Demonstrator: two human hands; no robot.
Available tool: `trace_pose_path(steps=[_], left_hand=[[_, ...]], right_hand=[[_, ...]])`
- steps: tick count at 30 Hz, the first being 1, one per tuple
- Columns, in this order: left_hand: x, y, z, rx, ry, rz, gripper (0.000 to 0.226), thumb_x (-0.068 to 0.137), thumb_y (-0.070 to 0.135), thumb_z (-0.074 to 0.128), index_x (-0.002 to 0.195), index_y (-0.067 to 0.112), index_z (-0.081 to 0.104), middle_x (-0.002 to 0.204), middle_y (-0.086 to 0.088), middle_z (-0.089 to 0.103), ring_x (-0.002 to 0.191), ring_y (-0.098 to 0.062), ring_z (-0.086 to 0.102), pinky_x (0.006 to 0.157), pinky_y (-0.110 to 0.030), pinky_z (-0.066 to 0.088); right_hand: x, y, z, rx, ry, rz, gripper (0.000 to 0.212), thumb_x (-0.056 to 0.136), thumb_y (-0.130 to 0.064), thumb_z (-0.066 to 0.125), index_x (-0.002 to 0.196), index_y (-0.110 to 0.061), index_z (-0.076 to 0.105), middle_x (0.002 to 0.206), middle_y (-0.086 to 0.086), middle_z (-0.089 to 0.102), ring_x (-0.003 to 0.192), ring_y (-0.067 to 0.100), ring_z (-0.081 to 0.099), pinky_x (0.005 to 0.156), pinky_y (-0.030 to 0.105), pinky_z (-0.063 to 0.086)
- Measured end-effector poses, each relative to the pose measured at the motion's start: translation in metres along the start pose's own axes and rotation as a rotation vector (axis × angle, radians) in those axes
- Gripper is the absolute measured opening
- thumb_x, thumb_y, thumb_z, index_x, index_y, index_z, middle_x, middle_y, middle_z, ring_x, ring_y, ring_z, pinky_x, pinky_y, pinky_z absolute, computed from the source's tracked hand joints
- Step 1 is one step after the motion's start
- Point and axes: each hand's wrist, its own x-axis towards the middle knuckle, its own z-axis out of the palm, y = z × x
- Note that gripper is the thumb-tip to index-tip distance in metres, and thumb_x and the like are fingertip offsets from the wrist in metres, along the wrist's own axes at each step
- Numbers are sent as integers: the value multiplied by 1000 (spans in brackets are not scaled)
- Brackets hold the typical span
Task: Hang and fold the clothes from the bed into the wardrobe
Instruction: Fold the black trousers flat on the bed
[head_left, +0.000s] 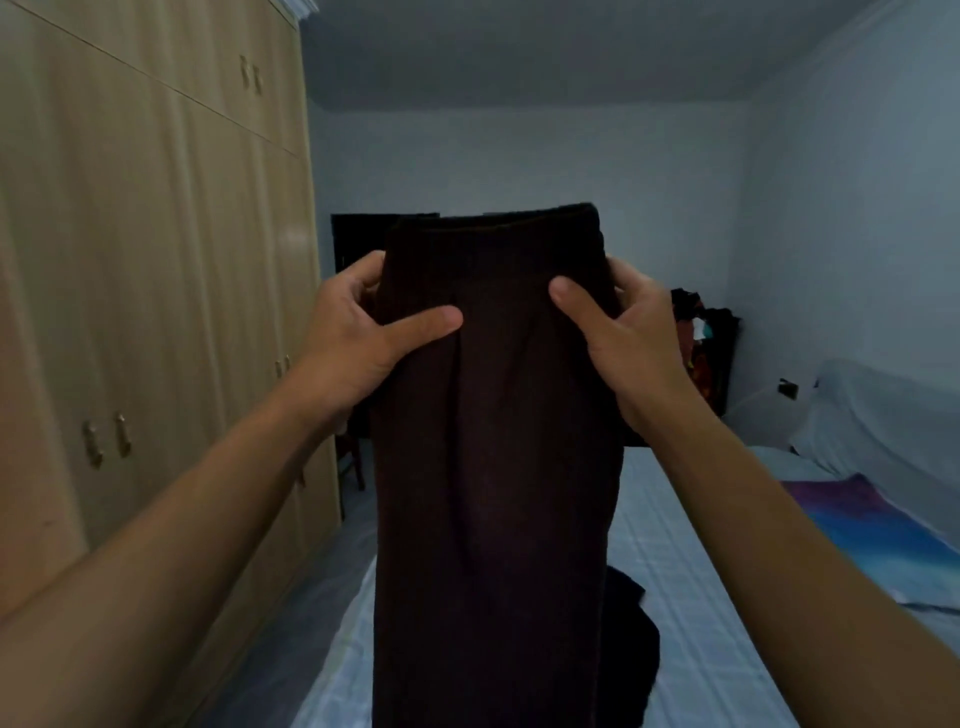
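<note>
I hold a dark brown garment (493, 467) up in front of me by its top band, and it hangs straight down over the bed (691, 597). My left hand (358, 338) grips its left edge, thumb across the front. My right hand (623, 332) grips its right edge the same way. A second dark piece of clothing (631, 639) lies on the bed just behind the hanging one. The beige wardrobe (156, 286) lines the left wall, and all its doors in view are closed.
A purple and blue cloth (883, 530) lies on the bed's right side, with a white pillow (883, 415) beyond it. A narrow floor strip runs between wardrobe and bed. At the far wall stand dark furniture (358, 244) and a heap of coloured items (701, 338).
</note>
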Motion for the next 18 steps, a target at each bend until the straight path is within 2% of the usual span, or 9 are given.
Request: trace_pose_path(steps=[5,12,15,18], left_hand=[[-11,1,-24,-72,-16,-46,52,65,24,89,112,15,68,112,-4,73,106,-22,70,85,-35,59],[-13,-35,-59,-89,-3,-127,54,67,23,86,117,12,67,113,-5,73,106,-21,70,89,-41,58],[-2,-59,-65,-71,25,-154,49,67,23,86,113,14,69,110,-3,74,103,-19,71,89,-40,58],[14,-85,-68,-52,14,-168,45,71,19,85,112,12,69,108,-3,74,101,-16,71,86,-35,59]], right_hand=[[-12,-9,21,-10,-6,30,26,88,-22,73,112,-13,67,106,4,73,96,16,72,81,33,60],[-19,20,58,-36,-2,107,20,90,-20,71,108,-13,68,105,7,74,95,20,72,82,38,60],[-9,43,68,-42,0,149,15,90,-18,70,105,-15,68,105,8,73,95,22,72,84,44,60],[2,73,75,-35,19,182,16,90,-18,70,106,-14,68,105,6,73,96,20,72,84,40,60]])
